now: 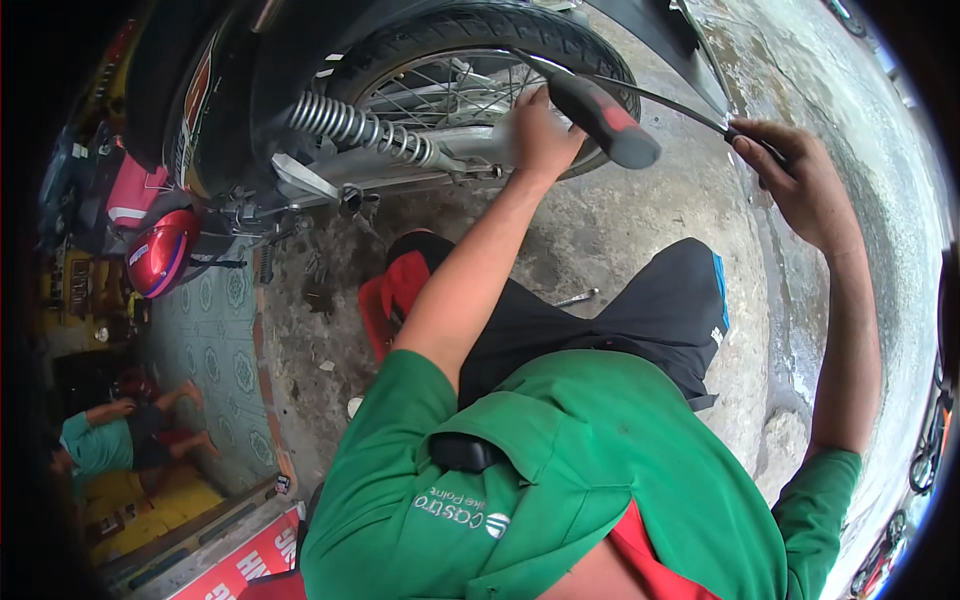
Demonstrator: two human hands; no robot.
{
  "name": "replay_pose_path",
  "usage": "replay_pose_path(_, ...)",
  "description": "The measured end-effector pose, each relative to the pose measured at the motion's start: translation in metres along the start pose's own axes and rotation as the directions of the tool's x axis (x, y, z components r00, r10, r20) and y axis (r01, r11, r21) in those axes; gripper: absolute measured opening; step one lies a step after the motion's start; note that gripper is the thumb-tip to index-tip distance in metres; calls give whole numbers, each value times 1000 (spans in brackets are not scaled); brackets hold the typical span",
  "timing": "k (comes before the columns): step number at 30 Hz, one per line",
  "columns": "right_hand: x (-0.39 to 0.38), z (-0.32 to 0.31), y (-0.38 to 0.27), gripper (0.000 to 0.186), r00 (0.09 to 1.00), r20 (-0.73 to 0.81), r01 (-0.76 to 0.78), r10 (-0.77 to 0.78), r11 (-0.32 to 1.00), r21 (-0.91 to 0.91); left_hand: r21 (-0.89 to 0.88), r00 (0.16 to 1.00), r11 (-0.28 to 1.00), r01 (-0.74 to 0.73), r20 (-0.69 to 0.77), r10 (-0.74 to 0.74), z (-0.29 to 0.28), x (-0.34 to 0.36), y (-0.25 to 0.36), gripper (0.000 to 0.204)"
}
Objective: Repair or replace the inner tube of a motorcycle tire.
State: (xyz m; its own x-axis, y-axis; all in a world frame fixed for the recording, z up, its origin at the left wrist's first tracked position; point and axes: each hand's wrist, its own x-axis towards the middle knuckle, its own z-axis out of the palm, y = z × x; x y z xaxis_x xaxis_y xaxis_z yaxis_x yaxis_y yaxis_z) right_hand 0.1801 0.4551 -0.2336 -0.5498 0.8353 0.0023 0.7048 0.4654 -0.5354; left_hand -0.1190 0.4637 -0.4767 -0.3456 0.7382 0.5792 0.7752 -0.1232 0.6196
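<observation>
My left hand (545, 143) is at the motorcycle wheel's rim, right beside a thick black-and-red tool handle (606, 120). The handle slants out from the wheel, and its narrow dark end reaches the tire's inner edge. Some of that hand's fingers are hidden or blurred, so its grip on the handle is unclear. Further right, my right hand (800, 180) is closed around the end of a long, thin, dark lever (665, 100). The lever's far end runs to the tire (585, 42) behind the handle. The spoked wheel is still mounted on the motorcycle.
A coil-spring shock absorber (360, 130) is left of the wheel. A red helmet (162, 253) is beyond it. A small metal tool (577, 297) lies on the concrete between my legs. At far left, another person (105, 440) is near a tiled floor (215, 345).
</observation>
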Motion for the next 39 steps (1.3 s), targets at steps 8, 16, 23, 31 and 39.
replay_pose_path(8, 2, -8, -7, 32, 998, -33, -61, 61, 998, -7, -217, 972, 954, 208, 156, -176, 34, 17, 16, 61)
replay_pose_path(16, 24, -23, -6, 30, 994, 45, -103, 102, 995, 3, -675, 931, 673, 302, 362, -56, 39, 39, 14, 34)
replay_pose_path(23, 36, -26, 4, 27, 989, 77, -131, 127, 991, 38, -625, 967, 759, 184, 254, -25, 44, 37, 26, 26)
replay_pose_path(31, 43, -25, 2, 26, 982, 84, -172, 172, 985, 3, -606, 971, 772, 191, 230, -59, 63, 32, 9, 30)
replay_pose_path(39, 45, -22, 41, 36, 941, 99, -339, 325, 917, 212, -626, 970, 755, 197, 237, -57, 66, 33, 13, 34)
